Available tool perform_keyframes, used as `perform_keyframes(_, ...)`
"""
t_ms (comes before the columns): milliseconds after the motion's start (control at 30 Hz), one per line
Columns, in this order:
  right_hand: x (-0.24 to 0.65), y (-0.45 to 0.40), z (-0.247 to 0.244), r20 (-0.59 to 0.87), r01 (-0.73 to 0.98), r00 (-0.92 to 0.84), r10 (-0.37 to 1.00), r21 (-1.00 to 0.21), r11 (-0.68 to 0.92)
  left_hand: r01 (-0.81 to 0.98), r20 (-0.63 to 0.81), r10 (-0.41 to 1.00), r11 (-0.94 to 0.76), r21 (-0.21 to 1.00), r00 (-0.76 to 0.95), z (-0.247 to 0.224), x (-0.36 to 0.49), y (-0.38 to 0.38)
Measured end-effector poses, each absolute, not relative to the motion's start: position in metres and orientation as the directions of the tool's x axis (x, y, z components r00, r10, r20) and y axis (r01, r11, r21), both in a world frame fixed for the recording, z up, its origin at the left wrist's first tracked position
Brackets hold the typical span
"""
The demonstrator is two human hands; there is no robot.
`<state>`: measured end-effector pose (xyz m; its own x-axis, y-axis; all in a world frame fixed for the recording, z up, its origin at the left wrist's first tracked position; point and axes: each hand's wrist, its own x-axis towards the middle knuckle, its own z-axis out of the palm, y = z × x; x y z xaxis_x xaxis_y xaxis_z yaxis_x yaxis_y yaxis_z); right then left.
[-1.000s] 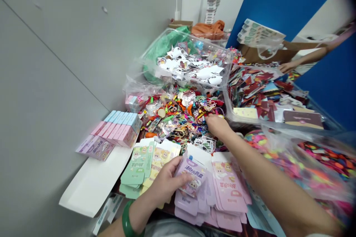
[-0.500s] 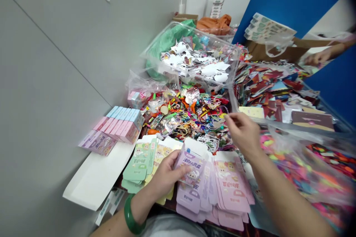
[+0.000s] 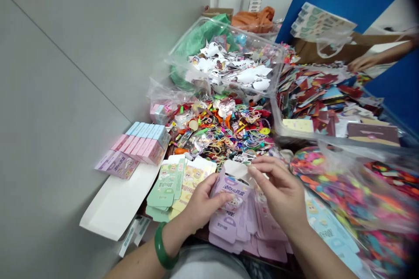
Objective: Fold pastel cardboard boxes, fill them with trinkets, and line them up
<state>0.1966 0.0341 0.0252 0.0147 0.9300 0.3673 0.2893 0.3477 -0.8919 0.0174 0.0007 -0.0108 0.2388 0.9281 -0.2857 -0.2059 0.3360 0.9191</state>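
My left hand (image 3: 207, 202), with a green bangle on the wrist, grips a small purple cardboard box (image 3: 233, 192). Its top is open, and a white flap stands up at the back. At that opening is my right hand (image 3: 278, 187), its thumb and fingers pinched together beside the flap; whatever they hold is too small or hidden to make out. Under the box lie flat purple cartons (image 3: 225, 231), with pink cartons (image 3: 270, 231) to the right. Yellow cartons (image 3: 190, 178) and green cartons (image 3: 166, 183) lie to the left.
A heap of small colourful trinkets (image 3: 225, 130) spreads ahead. Behind it stands a clear bin (image 3: 275, 83) of white cut-outs. Finished-looking boxes (image 3: 140, 139) stand in rows at left by the grey wall. Bagged bright pieces (image 3: 347, 187) lie right. Another person's hand (image 3: 363, 62) reaches in at far right.
My right hand has come from the trinket heap down and left to the purple box's opening. My left hand keeps hold of the box. The other person's hand has moved left.
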Motion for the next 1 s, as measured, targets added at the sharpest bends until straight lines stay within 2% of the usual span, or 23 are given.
perform_keyframes(267, 0.202, 0.035, 0.044, 0.497, 0.256, 0.249, 0.831, -0.861, 0.438, -0.212, -0.304, 0.924, 0.353, 0.911, 0.232, -0.013, 0.018, 0.001)
perform_keyframes(400, 0.197, 0.03, 0.035, 0.41, 0.335, 0.034, 0.911, -0.864, 0.376, -0.233, -0.29, 0.922, 0.35, 0.907, 0.254, -0.011, 0.019, 0.002)
perform_keyframes(533, 0.192, 0.028, 0.021, 0.353, 0.382, -0.157, 0.923, -0.84, 0.386, -0.217, -0.255, 0.941, 0.303, 0.928, 0.223, -0.008, 0.018, 0.004)
perform_keyframes(667, 0.193, 0.027, 0.018, 0.368, 0.406, -0.146, 0.918, -0.824, 0.395, -0.137, -0.212, 0.954, 0.244, 0.96, 0.211, -0.008, 0.015, 0.002)
perform_keyframes(800, 0.201, 0.028, 0.022, 0.372, 0.441, -0.279, 0.886, -0.77, 0.462, -0.113, -0.203, 0.957, 0.229, 0.967, 0.209, -0.009, 0.012, 0.001)
perform_keyframes(900, 0.217, 0.042, 0.021, 0.445, 0.525, -0.261, 0.857, -0.679, 0.512, -0.138, -0.212, 0.957, 0.242, 0.96, 0.199, -0.011, 0.009, 0.001)
perform_keyframes(1000, 0.238, 0.076, 0.007, 0.509, 0.727, -0.165, 0.845, -0.517, 0.453, -0.191, -0.232, 0.949, 0.273, 0.943, 0.213, -0.014, 0.007, 0.001)
